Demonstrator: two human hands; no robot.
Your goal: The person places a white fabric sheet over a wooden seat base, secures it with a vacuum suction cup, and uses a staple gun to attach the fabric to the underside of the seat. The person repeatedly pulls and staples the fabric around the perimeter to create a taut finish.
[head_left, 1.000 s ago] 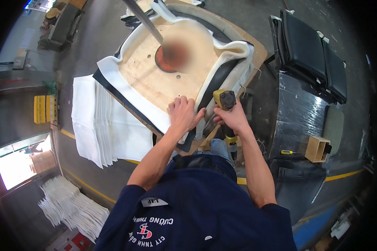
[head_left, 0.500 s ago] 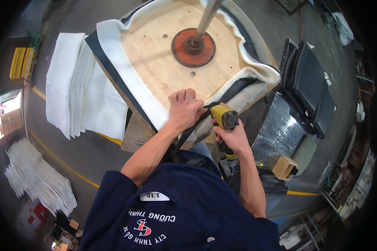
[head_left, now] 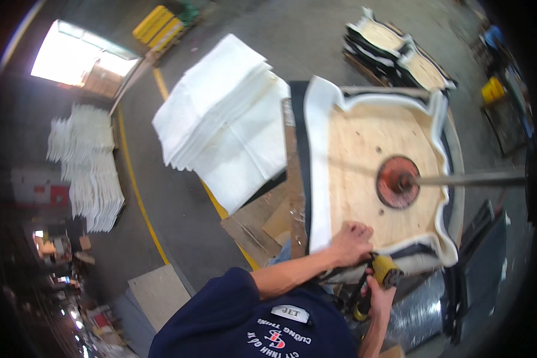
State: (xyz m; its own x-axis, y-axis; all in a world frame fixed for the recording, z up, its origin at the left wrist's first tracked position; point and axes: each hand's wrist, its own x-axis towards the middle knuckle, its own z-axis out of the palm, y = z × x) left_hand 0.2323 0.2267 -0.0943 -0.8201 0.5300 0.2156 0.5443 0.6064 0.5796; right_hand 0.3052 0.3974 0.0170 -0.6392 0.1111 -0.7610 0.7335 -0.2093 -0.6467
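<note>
The plywood seat panel (head_left: 373, 179) lies flat in the right half of the scene, its bare wooden underside up, with white foam padding (head_left: 321, 173) and dark fabric wrapped up over its edges. A round rust-red plate (head_left: 398, 182) sits near its middle, and a grey metal rod (head_left: 471, 178) runs from that plate away to the right.

The person's left hand (head_left: 352, 243) presses down on the near edge of the panel, fingers curled over the padding where it folds onto the wood. It grips nothing; it lies flat and pinning. The right hand (head_left: 380, 293) is just beside it, nearer still, closed around the handle of a yellow and black staple gun (head_left: 385, 275), whose nose points at the same near edge.

Left of the panel, a stack of white foam sheets (head_left: 224, 128) rests on brown cardboard (head_left: 262, 224). Further left, across a yellow floor line (head_left: 134, 185), more white sheets (head_left: 89, 167) are piled on the concrete floor. At the far right, a pile of finished seat panels (head_left: 400, 56) lies on the floor, with a yellow bucket (head_left: 493, 90) near it. A yellow pallet (head_left: 156, 19) stands at the far left, close to the bright doorway (head_left: 80, 56).
</note>
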